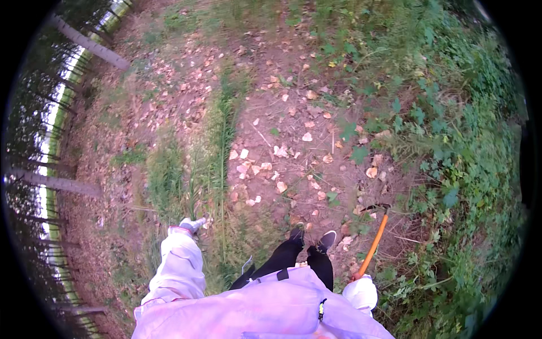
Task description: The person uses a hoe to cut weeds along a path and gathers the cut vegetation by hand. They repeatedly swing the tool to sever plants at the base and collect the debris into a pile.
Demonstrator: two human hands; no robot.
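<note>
My left hand (193, 225), in a light glove below a pale sleeve, is at the lower left beside tall green weeds (221, 169); its fingers are blurred against the stems, and I cannot tell whether it grips any. At the lower right my right hand (356, 277) is closed on the lower end of an orange handle. That handle belongs to a hand sickle (374, 245), whose thin dark blade points left at the top, close over the soil and dry leaves. The sleeve cuff hides part of my right hand.
Dark shoes (327, 240) stand on bare soil strewn with dry leaves (281, 186). Dense leafy vines (474, 161) cover the ground on the right. Tree trunks (91, 45) rise on the left, with more trees behind them. Grass grows at the top.
</note>
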